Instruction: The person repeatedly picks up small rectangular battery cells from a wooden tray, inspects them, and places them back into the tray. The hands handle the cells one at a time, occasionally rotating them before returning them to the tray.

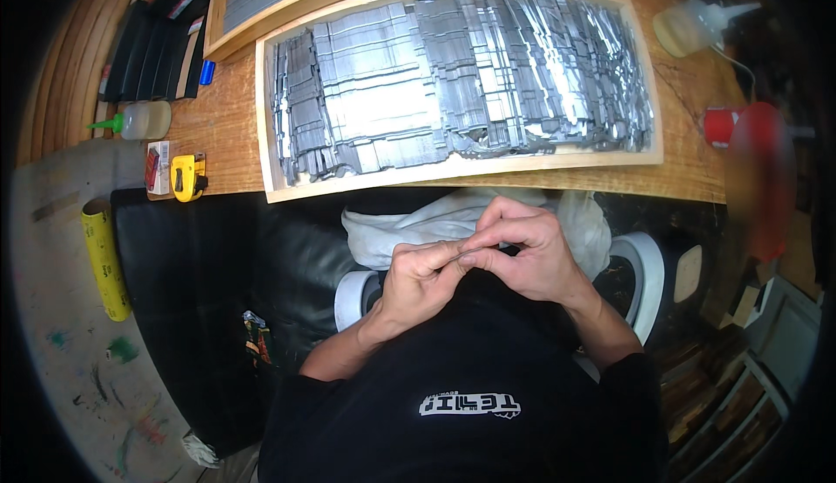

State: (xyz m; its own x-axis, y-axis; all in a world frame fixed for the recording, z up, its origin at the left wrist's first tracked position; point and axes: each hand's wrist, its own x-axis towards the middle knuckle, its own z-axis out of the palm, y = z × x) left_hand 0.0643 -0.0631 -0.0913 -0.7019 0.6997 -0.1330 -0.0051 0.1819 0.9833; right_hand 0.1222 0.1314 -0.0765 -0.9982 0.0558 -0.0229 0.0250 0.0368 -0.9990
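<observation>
My left hand [416, 281] and my right hand [531, 252] meet in front of my dark shirt, just below the table edge. Both are closed, thumbs and fingertips pinched together around the same spot. Whatever sits between them looks thin and small, and the fingers hide most of it. Beyond the hands, a shallow wooden tray [383, 179] on the table holds rows of thin, flat, dark grey strips [374, 91], some shining in the light. A pale grey cloth [383, 237] lies bunched under and behind my hands.
A second wooden tray [326, 4] stands behind the first. At left are a yellow tape measure [187, 178], a green-tipped bottle [146, 121] and a yellow roll [105, 261]. At right stand a clear squeeze bottle [688, 30] and a red can [720, 126].
</observation>
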